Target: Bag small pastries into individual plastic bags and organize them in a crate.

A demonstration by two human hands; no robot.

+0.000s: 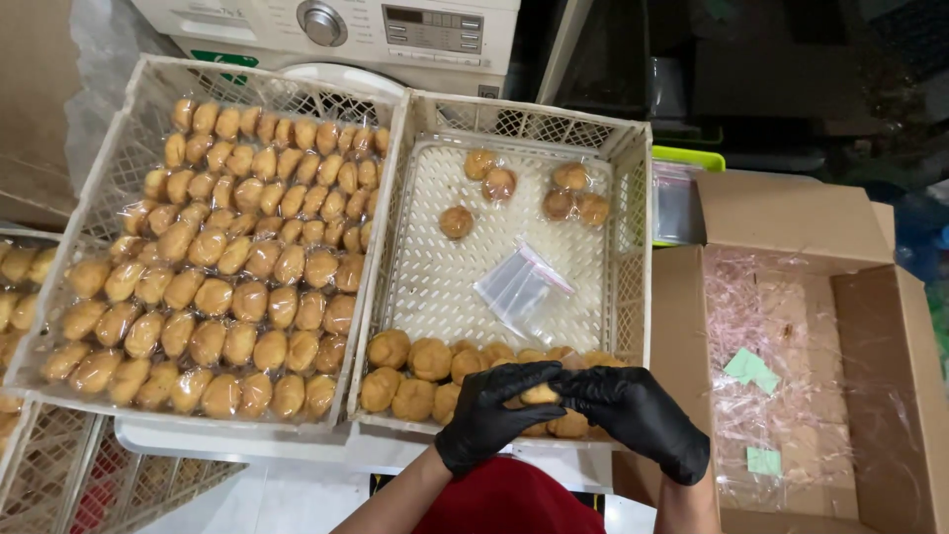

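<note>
Behind the work area stands a white washing machine (395, 30) with a round dial and a small display, its top edge hidden by the crates set in front of it. Largest of all is the open cardboard box (880, 326) at the right, lined with crinkled clear film and holding a few small green slips (748, 366). Next comes the left-hand white lattice crate (129, 138), packed tight with rows of bagged golden pastries (227, 267). Just beside it, touching along one wall, sits the second lattice crate (633, 237), mostly bare: a few wrapped pastries (568, 193) lie at its far end, a heap of loose unwrapped ones (415, 371) crowds its near wall, and a stack of small clear zip bags (522, 287) rests in the middle. More crates show at the left edge and underneath, partly cut off.

Both hands wear black gloves and meet over the near wall of the second crate. The left hand (494, 410) and the right hand (638, 415) have their fingers curled inward, pinching one small pastry (540, 394) between them; the gloves cover most of it, and whether a bag is round it cannot be told. The loose heap lies directly beneath and behind the hands.
</note>
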